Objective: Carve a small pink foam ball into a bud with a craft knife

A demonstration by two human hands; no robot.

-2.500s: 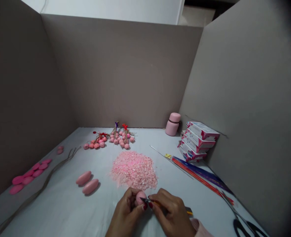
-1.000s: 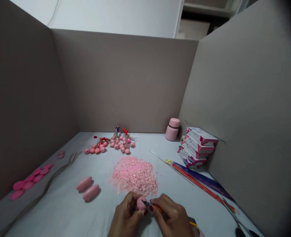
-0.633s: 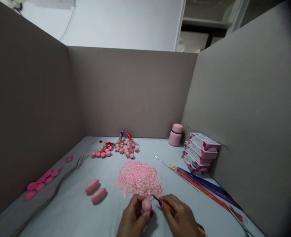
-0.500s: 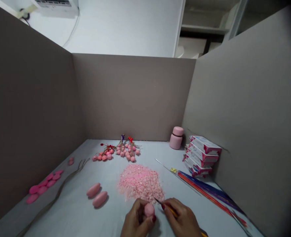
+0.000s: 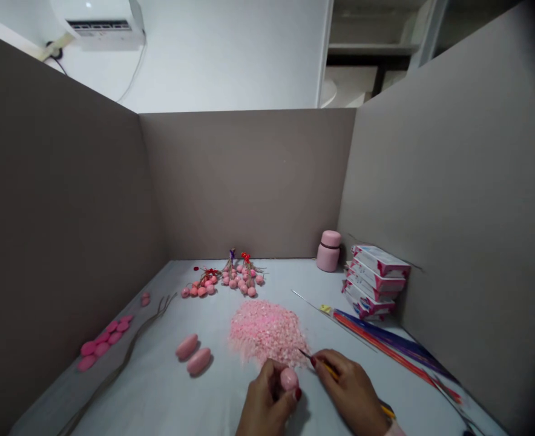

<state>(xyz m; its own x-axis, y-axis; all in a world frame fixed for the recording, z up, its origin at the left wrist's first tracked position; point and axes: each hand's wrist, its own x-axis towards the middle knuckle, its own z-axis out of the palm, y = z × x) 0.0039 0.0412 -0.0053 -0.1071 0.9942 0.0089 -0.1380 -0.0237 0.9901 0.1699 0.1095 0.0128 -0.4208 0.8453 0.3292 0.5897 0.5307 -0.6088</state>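
Note:
Low in the head view, my left hand [image 5: 267, 402] grips a small smooth pink ball [image 5: 289, 379] between thumb and fingers. My right hand [image 5: 350, 387] is closed around a thin carving knife [image 5: 330, 370] with a yellow-orange handle. Its dark, narrow blade points up and left, apart from the ball and over the near right edge of a heap of pink shavings [image 5: 267, 330]. To the left of my hands lie two pink oval pieces [image 5: 193, 354] on the white tabletop.
Bright pink flat ovals [image 5: 101, 348] and long dry stems [image 5: 126, 357] lie left. Bunches of pink balls with bows [image 5: 244, 275] stand at the back. A pink flask [image 5: 328, 251], stacked boxes [image 5: 376, 281] and red and blue strips [image 5: 385, 348] occupy the right. Grey panels [image 5: 249, 181] enclose three sides.
The camera view has shifted, so most table items appear farther right. My hands still hold the ball and knife, and the blade tip is slightly farther from the ball.

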